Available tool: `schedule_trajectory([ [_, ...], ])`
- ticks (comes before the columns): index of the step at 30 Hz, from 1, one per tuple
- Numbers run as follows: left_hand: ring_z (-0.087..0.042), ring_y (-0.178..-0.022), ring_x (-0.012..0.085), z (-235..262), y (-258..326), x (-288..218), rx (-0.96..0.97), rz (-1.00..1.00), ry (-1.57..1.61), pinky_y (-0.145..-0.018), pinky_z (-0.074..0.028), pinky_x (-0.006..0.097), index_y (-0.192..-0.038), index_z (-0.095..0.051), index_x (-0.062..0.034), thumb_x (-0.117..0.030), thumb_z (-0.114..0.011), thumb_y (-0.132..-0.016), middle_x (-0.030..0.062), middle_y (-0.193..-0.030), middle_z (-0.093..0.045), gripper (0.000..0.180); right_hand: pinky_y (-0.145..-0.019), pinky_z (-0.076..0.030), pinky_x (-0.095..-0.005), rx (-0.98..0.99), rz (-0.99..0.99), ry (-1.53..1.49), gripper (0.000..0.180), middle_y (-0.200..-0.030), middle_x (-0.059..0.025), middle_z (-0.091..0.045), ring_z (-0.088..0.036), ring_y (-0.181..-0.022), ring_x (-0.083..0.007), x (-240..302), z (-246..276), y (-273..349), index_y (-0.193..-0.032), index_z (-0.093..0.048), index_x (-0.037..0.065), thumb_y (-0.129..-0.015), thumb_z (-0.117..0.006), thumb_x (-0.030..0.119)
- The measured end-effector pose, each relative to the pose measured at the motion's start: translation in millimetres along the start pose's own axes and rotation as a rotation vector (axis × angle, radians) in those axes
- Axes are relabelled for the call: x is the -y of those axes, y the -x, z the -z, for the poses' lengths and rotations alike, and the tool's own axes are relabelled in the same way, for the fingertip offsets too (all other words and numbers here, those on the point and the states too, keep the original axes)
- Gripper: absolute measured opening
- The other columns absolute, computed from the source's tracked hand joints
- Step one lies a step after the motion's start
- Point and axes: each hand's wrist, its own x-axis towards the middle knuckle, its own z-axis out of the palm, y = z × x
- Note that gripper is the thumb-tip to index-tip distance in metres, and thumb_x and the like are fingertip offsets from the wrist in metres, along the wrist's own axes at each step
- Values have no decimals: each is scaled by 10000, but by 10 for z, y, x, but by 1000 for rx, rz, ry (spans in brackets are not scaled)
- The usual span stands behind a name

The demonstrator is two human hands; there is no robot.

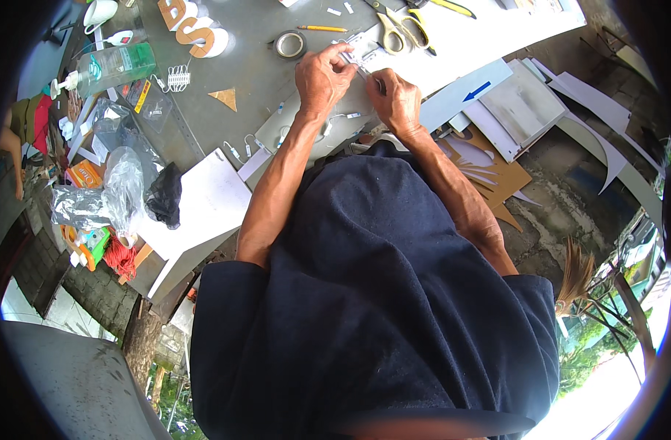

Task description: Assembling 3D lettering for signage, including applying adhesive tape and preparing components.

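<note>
My left hand (324, 79) is closed, its thumb and fingertips pinched at a small whitish piece (360, 54) on the worktable; its kind is too small to tell. Beside it my right hand (395, 99) has its fingers curled in. Something dark shows at those fingers, but I cannot make out what it is. Just beyond the hands lie scissors (391, 35) with yellow and black handles. A roll of dark tape (289, 45) and a yellow pencil (322, 28) are left of them. Small white light modules on wires (233, 151) lie near my left forearm.
At far left stand a green-liquid pump bottle (119, 67) and brown-faced white letters (201, 37). Clear plastic bags (123, 180) and red cord (120, 258) crowd the left edge. White sheets (482, 33) cover the right side; offcut panels (522, 110) lean beyond.
</note>
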Motion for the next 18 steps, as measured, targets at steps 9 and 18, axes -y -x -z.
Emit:
schedule_trajectory([
  [9,-632,-768,239,-53,-17,-18,-26,-16,-94,-769,-487,417,-1003,-778,-210,-198,-824,-739,-48,-698,-714,268,-583,-538,-409,-40,-51,-65,142,-755,-126,-704,-694,-631,-305,36,0,-17,-885,-653,59,-821,-757,132],
  [18,-614,-751,201,-4,-33,14,20,-7,-62,-764,-523,380,-1040,-781,-209,-202,-845,-745,-37,-740,-730,302,-589,-538,-404,-81,-4,-111,132,-769,-119,-703,-697,-649,-299,2,-35,-12,-886,-650,67,-824,-756,117],
])
